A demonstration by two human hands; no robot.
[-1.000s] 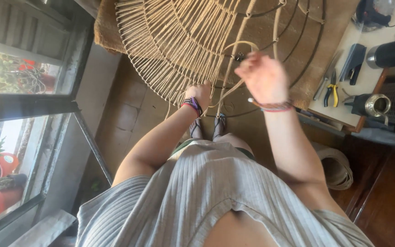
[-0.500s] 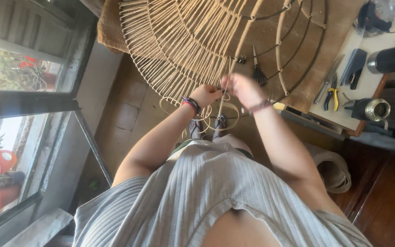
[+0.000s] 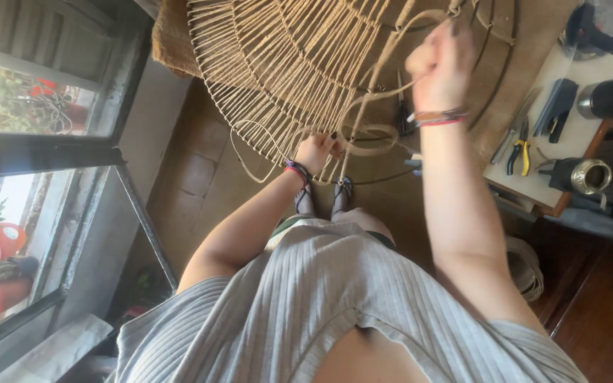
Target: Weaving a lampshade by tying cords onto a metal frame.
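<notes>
Cane strip [image 3: 381,99] is looping between my two hands, in front of the round woven frame [image 3: 278,71]. My right hand [image 3: 440,65] is gripping it up high, fingers closed tight. My left hand [image 3: 318,151] is pinching the loop low by the frame's edge.

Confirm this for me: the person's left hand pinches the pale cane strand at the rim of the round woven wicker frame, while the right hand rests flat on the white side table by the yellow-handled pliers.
Not quite. The right hand is not on the white side table; it is raised, fisted around the pale cane strand. The head view shows this. The left hand does pinch the strand at the rim of the round woven wicker frame, and the yellow-handled pliers lie on the table.
</notes>
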